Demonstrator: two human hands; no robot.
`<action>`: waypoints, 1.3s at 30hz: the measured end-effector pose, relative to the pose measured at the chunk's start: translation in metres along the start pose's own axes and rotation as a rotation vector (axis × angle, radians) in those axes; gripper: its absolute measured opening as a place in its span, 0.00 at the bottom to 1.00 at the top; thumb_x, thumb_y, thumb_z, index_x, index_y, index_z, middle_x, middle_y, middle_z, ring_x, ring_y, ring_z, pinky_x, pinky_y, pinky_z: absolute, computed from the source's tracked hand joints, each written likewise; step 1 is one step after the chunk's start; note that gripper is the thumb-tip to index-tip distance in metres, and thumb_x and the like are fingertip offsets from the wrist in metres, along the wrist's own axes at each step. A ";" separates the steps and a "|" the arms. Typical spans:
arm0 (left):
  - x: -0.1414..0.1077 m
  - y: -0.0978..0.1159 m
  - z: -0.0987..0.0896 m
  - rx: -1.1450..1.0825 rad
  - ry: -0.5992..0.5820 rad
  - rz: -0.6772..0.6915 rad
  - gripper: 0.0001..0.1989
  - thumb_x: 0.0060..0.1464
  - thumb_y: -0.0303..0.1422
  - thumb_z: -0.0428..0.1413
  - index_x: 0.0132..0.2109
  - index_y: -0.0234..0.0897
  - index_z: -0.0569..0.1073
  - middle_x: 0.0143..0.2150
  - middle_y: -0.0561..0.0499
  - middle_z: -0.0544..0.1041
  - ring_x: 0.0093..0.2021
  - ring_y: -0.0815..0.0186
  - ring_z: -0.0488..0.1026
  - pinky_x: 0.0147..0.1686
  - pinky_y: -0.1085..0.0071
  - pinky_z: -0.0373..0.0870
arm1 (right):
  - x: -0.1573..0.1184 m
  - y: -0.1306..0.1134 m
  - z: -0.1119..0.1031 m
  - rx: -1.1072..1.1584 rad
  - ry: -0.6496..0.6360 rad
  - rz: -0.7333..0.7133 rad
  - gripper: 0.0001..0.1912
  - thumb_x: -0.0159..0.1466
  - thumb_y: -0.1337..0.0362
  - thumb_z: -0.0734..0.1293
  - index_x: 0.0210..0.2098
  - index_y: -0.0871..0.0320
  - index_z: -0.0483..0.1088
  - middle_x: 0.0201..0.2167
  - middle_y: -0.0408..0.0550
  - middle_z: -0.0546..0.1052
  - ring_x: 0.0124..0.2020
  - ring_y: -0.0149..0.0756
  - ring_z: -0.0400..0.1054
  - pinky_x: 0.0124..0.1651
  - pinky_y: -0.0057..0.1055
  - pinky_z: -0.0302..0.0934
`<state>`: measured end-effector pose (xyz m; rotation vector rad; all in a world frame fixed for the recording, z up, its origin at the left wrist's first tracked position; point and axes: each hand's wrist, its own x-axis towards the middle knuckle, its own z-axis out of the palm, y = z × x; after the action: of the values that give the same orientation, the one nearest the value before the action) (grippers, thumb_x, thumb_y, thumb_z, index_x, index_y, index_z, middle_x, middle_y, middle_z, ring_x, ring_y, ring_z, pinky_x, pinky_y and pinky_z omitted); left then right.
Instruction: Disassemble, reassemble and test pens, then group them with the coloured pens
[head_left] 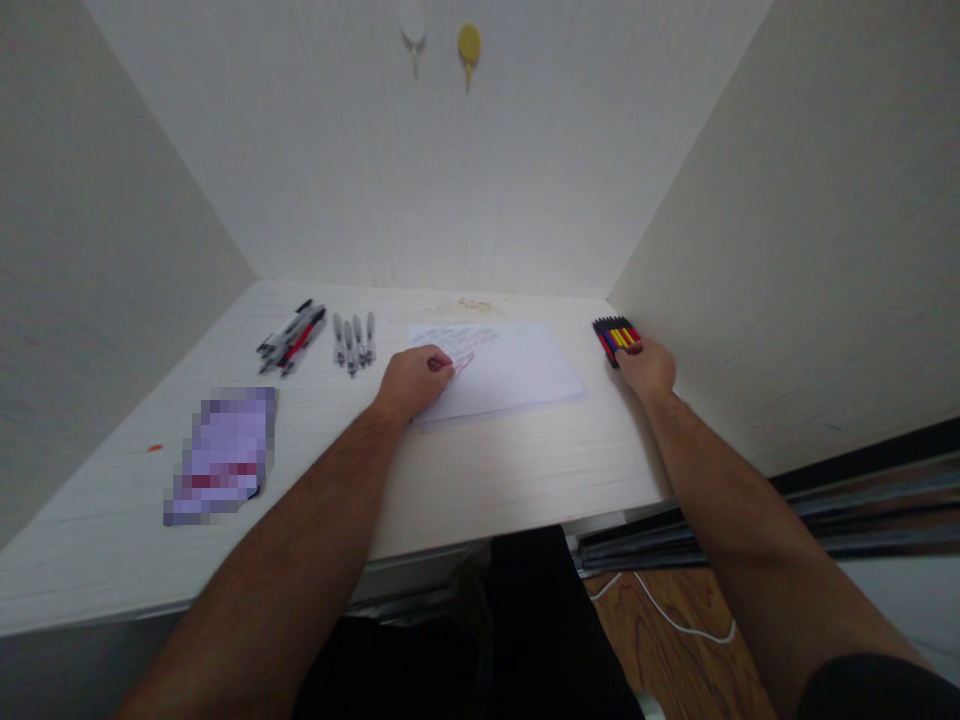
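Note:
My left hand (414, 382) rests on the left part of a stack of white paper (517, 370), its fingers curled together; whatever they may hold is hidden. Beside the fingertips, reddish and grey writing marks the sheet. At the right end of the table my right hand (649, 368) grips the near end of a row of coloured pens (616, 336) with black tips. Red, blue and yellow barrels lie side by side there, partly covered by the fingers.
Left of the paper lie several clear pens (354, 342) and a pile of black, clear and red pens (296, 338). A blurred purple packet (229, 445) is nearer. White walls enclose the white table (480, 480); two hooks (469, 45) hang above. A white cable (686, 628) crosses the floor.

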<state>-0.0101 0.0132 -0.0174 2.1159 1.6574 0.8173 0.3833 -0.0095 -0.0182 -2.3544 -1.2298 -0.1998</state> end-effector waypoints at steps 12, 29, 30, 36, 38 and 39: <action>-0.001 0.002 -0.001 -0.005 -0.009 -0.007 0.10 0.50 0.35 0.56 0.37 0.38 0.80 0.37 0.48 0.82 0.37 0.62 0.76 0.43 0.67 0.71 | -0.007 0.000 0.004 -0.090 -0.011 -0.074 0.19 0.56 0.54 0.66 0.41 0.59 0.74 0.41 0.58 0.78 0.40 0.46 0.72 0.41 0.39 0.65; 0.000 0.002 -0.002 -0.002 -0.012 -0.020 0.09 0.50 0.36 0.57 0.37 0.40 0.80 0.38 0.49 0.82 0.38 0.61 0.76 0.43 0.67 0.71 | -0.029 -0.048 0.004 0.056 -0.065 -0.278 0.14 0.62 0.56 0.62 0.39 0.57 0.74 0.37 0.53 0.79 0.37 0.40 0.70 0.40 0.34 0.61; 0.000 0.002 -0.002 -0.001 -0.009 -0.025 0.09 0.50 0.36 0.57 0.37 0.40 0.80 0.38 0.49 0.82 0.38 0.61 0.77 0.43 0.67 0.71 | -0.035 -0.062 0.005 0.086 -0.116 -0.307 0.12 0.61 0.56 0.63 0.37 0.56 0.74 0.36 0.51 0.79 0.37 0.39 0.70 0.40 0.33 0.61; -0.002 0.001 -0.003 -0.011 -0.013 -0.021 0.10 0.50 0.36 0.57 0.38 0.39 0.80 0.37 0.49 0.82 0.37 0.62 0.76 0.41 0.68 0.71 | -0.064 -0.132 0.014 0.267 -0.306 -0.384 0.08 0.58 0.60 0.66 0.33 0.56 0.74 0.36 0.48 0.80 0.35 0.36 0.69 0.39 0.30 0.60; -0.002 0.001 -0.002 -0.015 -0.013 -0.015 0.11 0.50 0.36 0.56 0.38 0.39 0.80 0.36 0.48 0.82 0.37 0.62 0.76 0.41 0.68 0.71 | -0.068 -0.143 0.018 0.306 -0.328 -0.377 0.07 0.58 0.61 0.66 0.32 0.56 0.74 0.35 0.48 0.79 0.35 0.35 0.69 0.39 0.30 0.60; -0.002 0.001 -0.002 -0.020 -0.012 -0.012 0.11 0.50 0.36 0.56 0.38 0.39 0.80 0.36 0.48 0.82 0.37 0.62 0.76 0.41 0.68 0.71 | -0.069 -0.146 0.020 0.321 -0.329 -0.373 0.07 0.58 0.61 0.66 0.32 0.56 0.74 0.34 0.48 0.79 0.35 0.35 0.69 0.39 0.30 0.60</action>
<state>-0.0113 0.0106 -0.0158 2.0919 1.6475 0.8122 0.2238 0.0200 -0.0098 -1.9159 -1.7111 0.2611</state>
